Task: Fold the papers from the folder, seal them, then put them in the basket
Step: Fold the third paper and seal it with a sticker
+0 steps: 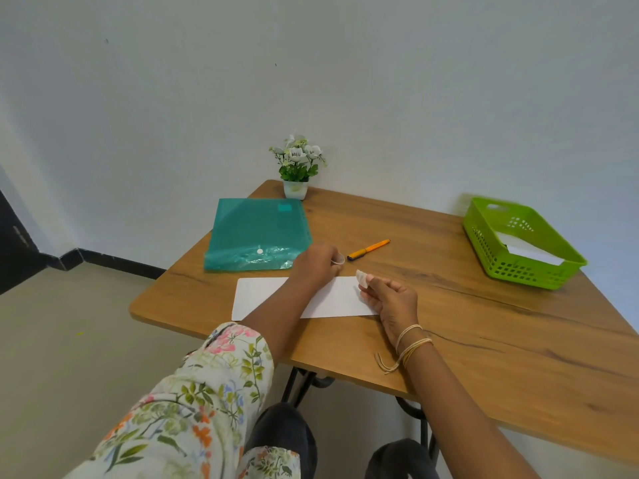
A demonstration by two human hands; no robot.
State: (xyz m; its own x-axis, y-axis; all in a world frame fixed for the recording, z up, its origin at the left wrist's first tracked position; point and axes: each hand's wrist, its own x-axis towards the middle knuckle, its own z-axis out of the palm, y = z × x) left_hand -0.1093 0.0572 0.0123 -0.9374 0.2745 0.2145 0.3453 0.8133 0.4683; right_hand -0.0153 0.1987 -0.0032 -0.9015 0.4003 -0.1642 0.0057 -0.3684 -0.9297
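Note:
A folded white paper (262,297) lies flat near the table's front edge. My left hand (316,266) reaches across it and is closed around a small clear tape roll (339,259) just past the paper's far edge. My right hand (394,302) rests on the paper's right end and pinches a short strip of tape (362,276) that stands up from my fingertips. The teal plastic folder (256,233) lies shut at the back left. The green basket (484,233) stands at the far right with folded white paper (529,252) inside.
An orange pen (368,249) lies just beyond my hands, between folder and basket. A small potted plant (297,167) stands at the table's far corner by the wall. The wooden table (484,340) has its front edge close to my knees.

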